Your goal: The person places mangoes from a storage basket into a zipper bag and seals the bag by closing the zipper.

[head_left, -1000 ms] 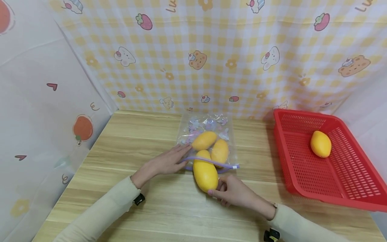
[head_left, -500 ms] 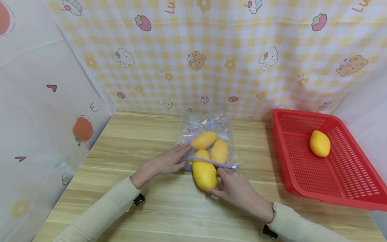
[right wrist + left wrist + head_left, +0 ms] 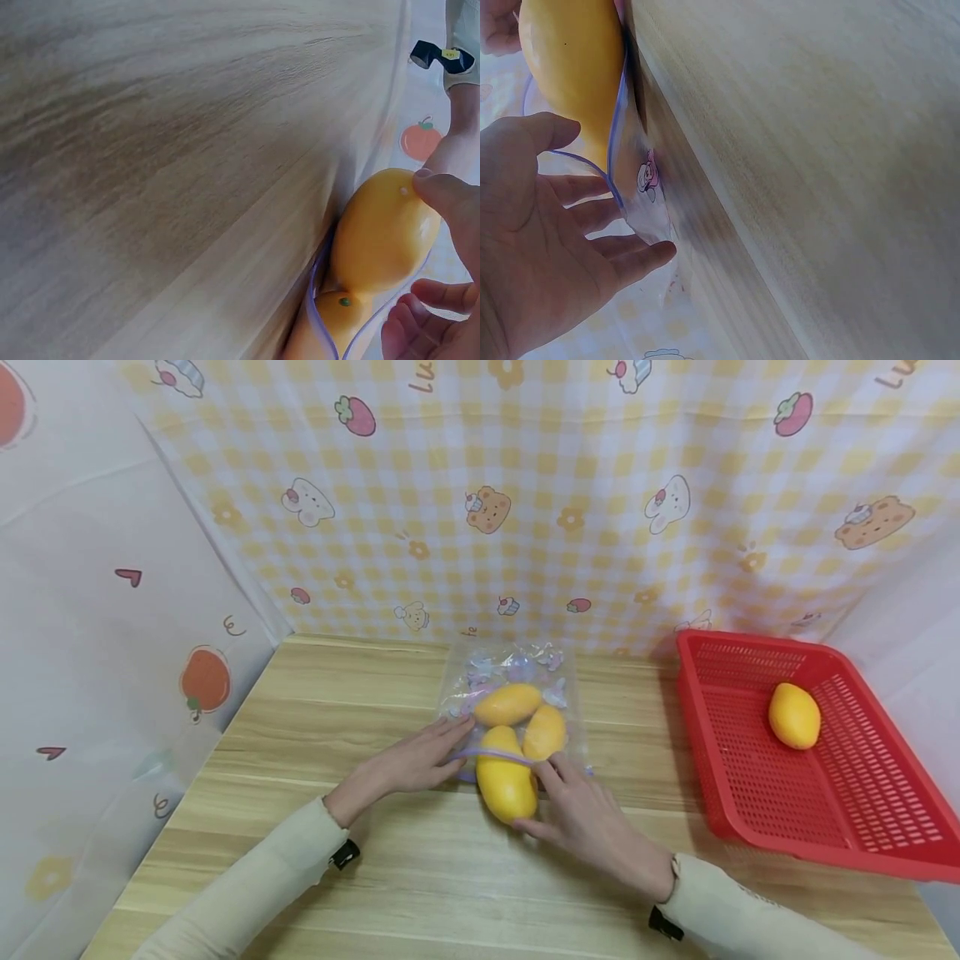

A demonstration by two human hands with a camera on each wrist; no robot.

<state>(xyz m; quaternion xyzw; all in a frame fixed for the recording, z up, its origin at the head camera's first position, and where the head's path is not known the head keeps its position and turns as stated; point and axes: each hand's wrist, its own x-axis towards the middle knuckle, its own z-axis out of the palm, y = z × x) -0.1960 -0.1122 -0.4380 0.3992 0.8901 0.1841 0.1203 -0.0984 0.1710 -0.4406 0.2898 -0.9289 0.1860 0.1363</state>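
A yellow mango lies partway in the mouth of a clear zip bag with a purple closure, its near end sticking out. Two more mangoes, a left one and a right one, lie inside the bag. My right hand holds the near mango, thumb at its near end and fingers along its right side by the bag's edge. In the right wrist view, the thumb presses the mango's end. My left hand lies with extended fingers at the bag's left edge, beside the closure.
A red plastic basket stands on the right of the wooden table, with one mango in it. Behind the table hangs a yellow checked curtain. A pale printed sheet covers the left side.
The near mango has slid slightly farther into the bag, nudging the left one inside. My right hand has moved forward, its fingers now at the closure. The left hand has stayed put.
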